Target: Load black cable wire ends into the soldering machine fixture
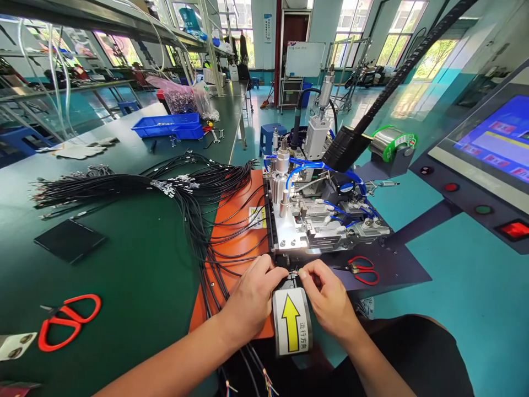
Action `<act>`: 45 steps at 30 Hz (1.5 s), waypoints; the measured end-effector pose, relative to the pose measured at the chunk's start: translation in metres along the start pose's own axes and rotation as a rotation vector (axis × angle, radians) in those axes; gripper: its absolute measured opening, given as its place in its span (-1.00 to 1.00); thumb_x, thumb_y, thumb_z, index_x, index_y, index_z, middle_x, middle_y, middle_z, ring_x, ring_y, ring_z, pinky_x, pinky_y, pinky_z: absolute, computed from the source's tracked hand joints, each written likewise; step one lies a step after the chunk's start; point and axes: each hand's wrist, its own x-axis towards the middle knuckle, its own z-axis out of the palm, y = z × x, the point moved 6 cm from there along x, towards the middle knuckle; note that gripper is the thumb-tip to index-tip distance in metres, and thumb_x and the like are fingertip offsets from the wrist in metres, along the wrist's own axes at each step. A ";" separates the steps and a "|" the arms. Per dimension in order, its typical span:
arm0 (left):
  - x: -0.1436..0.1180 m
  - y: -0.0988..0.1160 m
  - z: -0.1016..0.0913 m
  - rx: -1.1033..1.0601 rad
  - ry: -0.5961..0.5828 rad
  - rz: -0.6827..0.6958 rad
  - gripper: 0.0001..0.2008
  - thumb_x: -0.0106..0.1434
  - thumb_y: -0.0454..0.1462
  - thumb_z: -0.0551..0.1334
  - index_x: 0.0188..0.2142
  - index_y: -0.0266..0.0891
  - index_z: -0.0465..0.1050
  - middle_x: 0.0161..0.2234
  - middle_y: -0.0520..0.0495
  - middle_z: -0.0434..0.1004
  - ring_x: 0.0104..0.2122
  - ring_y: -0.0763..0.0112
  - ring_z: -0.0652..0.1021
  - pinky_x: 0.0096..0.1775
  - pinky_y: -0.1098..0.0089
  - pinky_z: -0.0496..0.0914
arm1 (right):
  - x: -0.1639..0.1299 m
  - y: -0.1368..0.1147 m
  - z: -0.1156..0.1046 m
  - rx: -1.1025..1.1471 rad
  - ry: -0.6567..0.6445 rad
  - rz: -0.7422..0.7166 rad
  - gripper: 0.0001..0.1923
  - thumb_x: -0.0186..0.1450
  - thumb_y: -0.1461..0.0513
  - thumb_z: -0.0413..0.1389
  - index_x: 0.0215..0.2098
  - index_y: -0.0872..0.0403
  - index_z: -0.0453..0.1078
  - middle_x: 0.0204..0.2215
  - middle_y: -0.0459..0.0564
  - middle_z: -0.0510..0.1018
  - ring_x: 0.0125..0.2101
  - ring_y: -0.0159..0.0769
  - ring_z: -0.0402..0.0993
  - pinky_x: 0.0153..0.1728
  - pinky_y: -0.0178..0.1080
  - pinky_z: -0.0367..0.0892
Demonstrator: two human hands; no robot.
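Far left on the green surface (136,275) lies a pair of red scissors (68,320), handles up toward the right, with a flat black square pad (68,240) beyond it. A thick bundle of black cables (165,187) fans across the surface from the left and spills down over an orange mat (231,242), several strands running toward the person's lap. The left forearm comes in from the lower left, angled up and to the right, and the left hand (250,298) rests knuckles-up on the mat's edge, its fingers curled together with the tips pinched at a small cable end (294,274) right at the front edge of the machine. Below that spot sits a plate with a yellow arrow label (291,325) pointing toward the machine. The right forearm enters from the lower right, angled up and to the left, mirroring the other; the right hand (328,298) has thumb and forefinger closed together on the same small end, the other fingers folded loosely under. The two hands almost touch at the fingertips. Just behind them stands the metal fixture (322,220) with blue air hoses (306,168), and to its right, on a dark plate, a second smaller pair of red scissors (363,270). Far right, a control panel with a lit screen (496,138).
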 end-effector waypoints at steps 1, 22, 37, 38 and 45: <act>0.000 0.000 0.000 -0.003 -0.002 -0.001 -0.76 0.32 -0.46 0.10 -0.14 -0.24 0.49 -0.29 -0.08 0.30 -0.28 0.30 0.37 -0.25 0.33 0.34 | 0.000 0.002 0.000 -0.009 -0.001 0.005 -0.69 0.43 0.06 -0.02 -0.38 0.05 0.34 -0.44 -0.08 0.41 -0.42 -0.31 0.34 -0.38 -0.28 0.25; -0.001 0.002 0.000 -0.009 0.029 0.023 -0.75 0.32 -0.48 0.09 -0.15 -0.23 0.48 -0.28 -0.07 0.33 -0.27 0.31 0.37 -0.23 0.33 0.36 | 0.006 -0.005 -0.004 -0.016 0.037 -0.051 -0.71 0.43 0.06 0.01 -0.29 0.04 0.46 -0.33 -0.01 0.47 -0.32 -0.24 0.42 -0.30 -0.24 0.30; -0.003 0.007 -0.007 0.261 -0.062 0.052 -0.80 0.37 -0.42 0.11 -0.12 -0.20 0.47 -0.23 -0.08 0.41 -0.22 0.24 0.38 -0.17 0.23 0.34 | 0.006 0.000 0.005 -0.152 0.068 -0.074 -0.70 0.47 0.10 -0.11 -0.33 0.04 0.32 -0.35 0.01 0.39 -0.31 -0.20 0.36 -0.24 -0.15 0.25; -0.004 0.007 -0.008 0.285 -0.066 0.059 -0.81 0.38 -0.42 0.10 -0.14 -0.23 0.47 -0.26 -0.08 0.41 -0.24 0.24 0.38 -0.18 0.23 0.34 | 0.006 0.000 0.006 -0.152 0.067 -0.071 -0.70 0.47 0.10 -0.11 -0.34 0.04 0.30 -0.36 0.01 0.39 -0.30 -0.19 0.35 -0.24 -0.15 0.25; -0.002 0.009 -0.007 0.446 -0.097 0.081 -0.82 0.38 -0.44 0.07 -0.26 -0.29 0.44 -0.32 -0.10 0.39 -0.30 0.22 0.36 -0.21 0.19 0.32 | 0.009 0.001 0.008 -0.147 0.039 -0.025 -0.71 0.46 0.10 -0.13 -0.36 0.03 0.26 -0.36 0.01 0.39 -0.29 -0.17 0.33 -0.23 -0.13 0.22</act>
